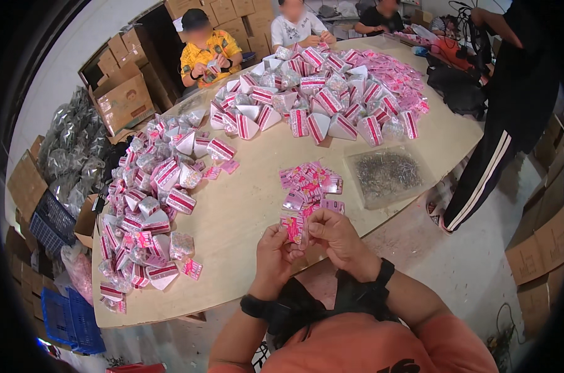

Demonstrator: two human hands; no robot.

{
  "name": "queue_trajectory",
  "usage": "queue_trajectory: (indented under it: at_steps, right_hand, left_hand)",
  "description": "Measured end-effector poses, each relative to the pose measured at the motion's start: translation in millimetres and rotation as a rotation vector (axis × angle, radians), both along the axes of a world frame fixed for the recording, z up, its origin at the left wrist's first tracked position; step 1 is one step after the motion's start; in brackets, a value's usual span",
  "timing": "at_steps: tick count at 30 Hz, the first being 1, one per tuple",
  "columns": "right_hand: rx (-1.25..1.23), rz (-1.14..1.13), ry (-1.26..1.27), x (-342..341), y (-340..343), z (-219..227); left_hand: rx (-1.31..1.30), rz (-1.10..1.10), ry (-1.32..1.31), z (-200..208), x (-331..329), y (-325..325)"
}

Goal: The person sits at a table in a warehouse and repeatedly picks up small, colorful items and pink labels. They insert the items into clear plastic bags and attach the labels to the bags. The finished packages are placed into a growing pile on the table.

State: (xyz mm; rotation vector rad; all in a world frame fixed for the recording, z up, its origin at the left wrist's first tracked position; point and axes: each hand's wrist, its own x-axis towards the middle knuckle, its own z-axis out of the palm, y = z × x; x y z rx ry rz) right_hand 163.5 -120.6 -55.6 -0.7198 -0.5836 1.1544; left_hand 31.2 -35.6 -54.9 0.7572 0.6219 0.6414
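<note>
Near the table's front edge, both my hands hold a small pink printed card [292,227] between them. My left hand [274,253] pinches its left side with thumb and fingers. From the other side, my right hand [339,239] grips the card's right part, its fingers curled and partly covering it. Whether anything smaller is between the fingertips cannot be made out. Just beyond my hands lies a loose heap of similar pink cards [310,180]. To the right of that heap sits a shallow clear tray [351,173] of small thin metal pieces.
Clear-bagged, wedge-shaped pink and white packages [331,99] cover the table's [244,193] far side; another pile [148,205] runs along the left. Several co-workers sit opposite. A person in black trousers [512,124] stands at right. Cartons [123,99] and blue crates [73,320] stand left.
</note>
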Motion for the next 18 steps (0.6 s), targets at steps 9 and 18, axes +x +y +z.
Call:
queue_trajectory:
  at_steps: [9,18]
  right_hand:
    - [0.042,-0.065,0.165,-2,9,5]
    - [0.015,-0.070,0.063,-10,6,12]
  left_hand:
    - [0.014,-0.060,0.112,-11,-10,-6]
    - [1.515,0.196,0.438,42,-10,-12]
